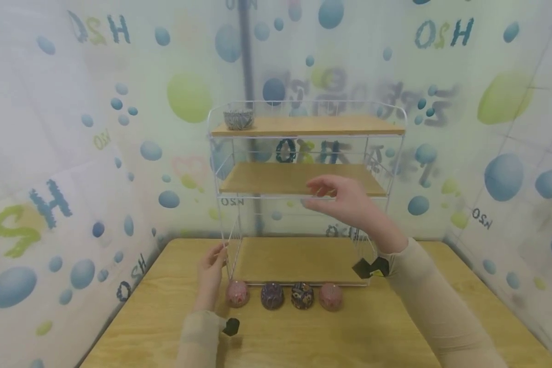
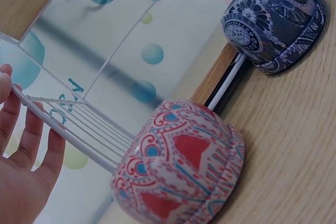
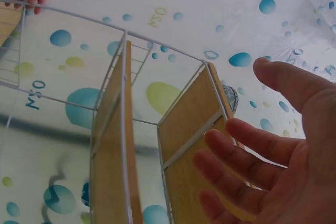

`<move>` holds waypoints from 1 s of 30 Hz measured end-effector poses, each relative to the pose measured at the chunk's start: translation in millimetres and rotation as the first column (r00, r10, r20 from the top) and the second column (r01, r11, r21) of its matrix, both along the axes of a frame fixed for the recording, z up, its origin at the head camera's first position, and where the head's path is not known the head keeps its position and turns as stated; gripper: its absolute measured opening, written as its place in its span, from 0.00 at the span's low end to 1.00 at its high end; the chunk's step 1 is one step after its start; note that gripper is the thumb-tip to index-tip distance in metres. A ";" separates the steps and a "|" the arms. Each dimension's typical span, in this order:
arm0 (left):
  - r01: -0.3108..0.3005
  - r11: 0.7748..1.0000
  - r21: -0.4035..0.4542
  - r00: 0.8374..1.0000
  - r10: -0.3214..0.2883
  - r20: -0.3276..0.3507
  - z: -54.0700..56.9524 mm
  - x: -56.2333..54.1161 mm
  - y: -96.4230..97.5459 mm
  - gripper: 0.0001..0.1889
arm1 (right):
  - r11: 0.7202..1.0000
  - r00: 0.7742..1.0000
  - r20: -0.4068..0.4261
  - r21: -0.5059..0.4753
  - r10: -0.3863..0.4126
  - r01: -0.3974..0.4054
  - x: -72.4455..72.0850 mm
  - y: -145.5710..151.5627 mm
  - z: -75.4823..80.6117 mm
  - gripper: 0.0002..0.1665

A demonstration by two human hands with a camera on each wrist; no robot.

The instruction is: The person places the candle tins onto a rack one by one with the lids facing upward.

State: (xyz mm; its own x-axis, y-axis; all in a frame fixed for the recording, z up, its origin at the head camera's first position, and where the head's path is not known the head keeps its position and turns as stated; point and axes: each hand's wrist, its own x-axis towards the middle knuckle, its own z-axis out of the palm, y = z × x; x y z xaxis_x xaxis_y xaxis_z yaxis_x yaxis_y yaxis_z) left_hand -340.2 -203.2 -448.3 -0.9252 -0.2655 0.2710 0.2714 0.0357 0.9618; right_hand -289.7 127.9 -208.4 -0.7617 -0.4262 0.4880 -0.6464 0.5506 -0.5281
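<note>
A three-tier shelf rack (image 1: pixel 303 125) of white wire with wooden boards stands on the table. My left hand (image 1: pixel 210 268) grips its left front post, thumb and fingers about the wire in the left wrist view. Before the middle board hovers my right hand (image 1: pixel 342 200), fingers loosely bent and holding nothing. On the top board's left end sits a grey patterned bowl (image 1: pixel 239 119). Upside down along the rack's front lie a pink bowl (image 1: pixel 237 294), a purple-blue bowl (image 1: pixel 272 296), a dark flowered bowl (image 1: pixel 302 295) and another pink bowl (image 1: pixel 331 296).
The wooden table (image 1: pixel 294 337) extends in front of the bowls and to both sides of the rack. Behind and beside it hang pale curtains (image 1: pixel 188 153) printed with blue and green dots. Dark tracker pieces (image 1: pixel 371 268) sit at my wrists.
</note>
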 end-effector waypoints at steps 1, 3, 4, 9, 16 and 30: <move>0.004 1.000 -0.006 1.000 -0.004 0.003 -0.6 0.1 -0.1 0.18 | 1.000 1.000 0.008 0.001 0.007 -0.007 0.4 0.6 -5.3 0.27; 0.006 1.000 -0.014 1.000 -0.006 0.003 -1.5 0.9 0.0 0.18 | 1.000 1.000 0.006 0.010 0.018 -0.018 0.6 2.0 -16.7 0.27; 0.007 1.000 -0.013 1.000 -0.007 -0.004 -1.9 1.1 0.2 0.18 | 1.000 1.000 0.009 0.014 0.024 -0.024 0.6 2.9 -23.3 0.27; -0.008 1.000 -0.014 0.999 0.007 -0.035 -3.4 1.6 1.5 0.16 | 0.997 0.999 0.001 0.066 0.034 -0.034 -1.3 8.5 -63.8 0.26; -0.008 1.000 -0.007 0.999 0.007 -0.052 -1.5 2.4 4.2 0.17 | 0.997 0.993 0.112 0.057 0.048 -0.055 -2.8 21.0 -108.8 0.26; 0.004 1.000 -0.007 0.999 -0.004 -0.036 1.5 2.8 3.4 0.20 | 0.986 0.976 0.153 0.046 0.154 -0.163 -21.0 58.0 -178.1 0.30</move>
